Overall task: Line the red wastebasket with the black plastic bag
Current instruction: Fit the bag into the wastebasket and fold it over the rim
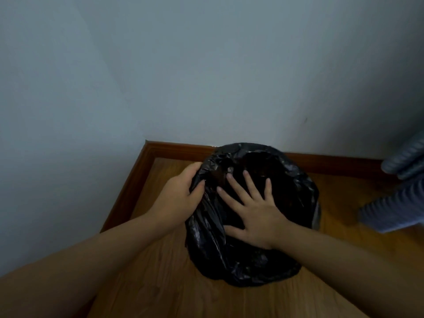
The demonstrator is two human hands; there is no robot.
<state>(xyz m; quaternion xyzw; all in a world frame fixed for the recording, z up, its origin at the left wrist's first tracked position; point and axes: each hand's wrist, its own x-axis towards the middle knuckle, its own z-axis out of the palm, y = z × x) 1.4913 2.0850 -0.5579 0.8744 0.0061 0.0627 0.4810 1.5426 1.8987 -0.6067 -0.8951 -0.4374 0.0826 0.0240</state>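
Your L hand (181,191) grips the rim of the black bag (229,260), fingers curled — R hand (254,214) spread flat over its mouth.

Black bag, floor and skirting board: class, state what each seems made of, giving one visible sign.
Black bag: thin plastic film, glossy; it crinkles into fine shiny folds. Floor: wood or wood-look laminate, smooth; grain streaks show. Skirting board: probably varnished wood, reddish-brown with a moulded edge.
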